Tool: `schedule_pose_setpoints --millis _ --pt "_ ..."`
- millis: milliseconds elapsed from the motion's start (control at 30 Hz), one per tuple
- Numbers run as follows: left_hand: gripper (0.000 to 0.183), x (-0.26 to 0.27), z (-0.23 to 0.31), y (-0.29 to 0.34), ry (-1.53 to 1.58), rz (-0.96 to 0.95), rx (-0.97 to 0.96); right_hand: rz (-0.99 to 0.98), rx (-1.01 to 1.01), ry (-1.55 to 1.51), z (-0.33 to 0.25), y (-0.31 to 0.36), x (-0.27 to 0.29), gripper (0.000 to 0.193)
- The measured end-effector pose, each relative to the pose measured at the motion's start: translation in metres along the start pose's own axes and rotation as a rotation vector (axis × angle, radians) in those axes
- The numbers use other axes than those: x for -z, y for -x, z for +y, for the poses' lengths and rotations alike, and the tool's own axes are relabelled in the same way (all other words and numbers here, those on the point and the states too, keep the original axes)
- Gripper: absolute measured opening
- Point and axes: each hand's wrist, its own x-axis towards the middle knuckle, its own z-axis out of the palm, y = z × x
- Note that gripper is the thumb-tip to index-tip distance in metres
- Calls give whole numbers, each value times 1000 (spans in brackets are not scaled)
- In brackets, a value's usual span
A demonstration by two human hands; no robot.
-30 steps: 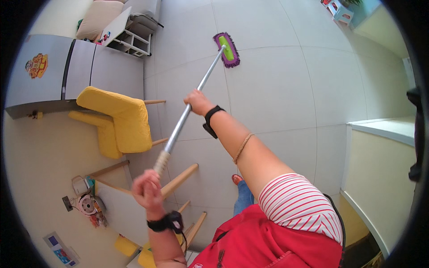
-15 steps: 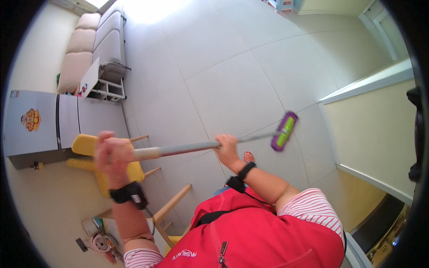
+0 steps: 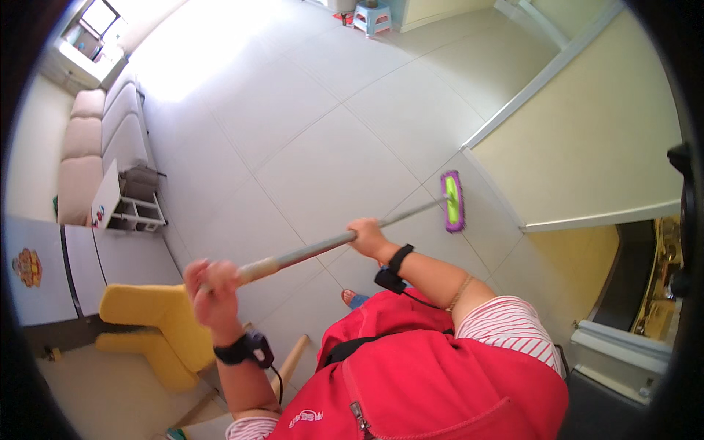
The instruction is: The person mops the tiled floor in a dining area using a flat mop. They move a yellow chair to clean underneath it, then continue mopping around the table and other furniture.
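Note:
A flat mop with a grey pole (image 3: 315, 249) slants across the view from lower left to upper right. My left hand (image 3: 214, 293) is closed around the pale upper end of the pole. Farther down the pole, my right hand (image 3: 368, 239) grips the grey shaft. The mop head (image 3: 452, 202), a green plate edged with purple fringe, rests on the light tiled floor (image 3: 293, 161) near the base of the right-hand wall. Both wrists carry black straps with small boxes.
A yellow chair (image 3: 158, 323) stands close to my left arm, beside a grey fridge (image 3: 37, 275). Beyond it are a small white table (image 3: 108, 194) and a beige sofa (image 3: 81, 139). A cream wall (image 3: 587, 132) lies at right, and a blue stool (image 3: 372, 18) at the far end.
The view has turned, shifting the sofa, fridge and chair. The mop head now lies nearer the right-hand wall's base and points more upright. Both hands keep their hold on the pole.

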Motion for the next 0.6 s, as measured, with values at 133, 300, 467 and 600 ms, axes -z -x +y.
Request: schedule_pose_setpoints --millis 133,300,467,600 --pt "29 -13 33 1 -204 9 -173 6 106 -110 -35 -62 -22 11" --pt "21 -49 -33 -26 -742 156 -240 -162 91 -85 16 -141 -6 16" --pt "20 -102 -68 -114 -669 73 -184 3 31 -134 68 -169 55 7" --pt "26 -165 -98 -197 -304 -189 -67 375 -33 -246 110 -135 134 11"
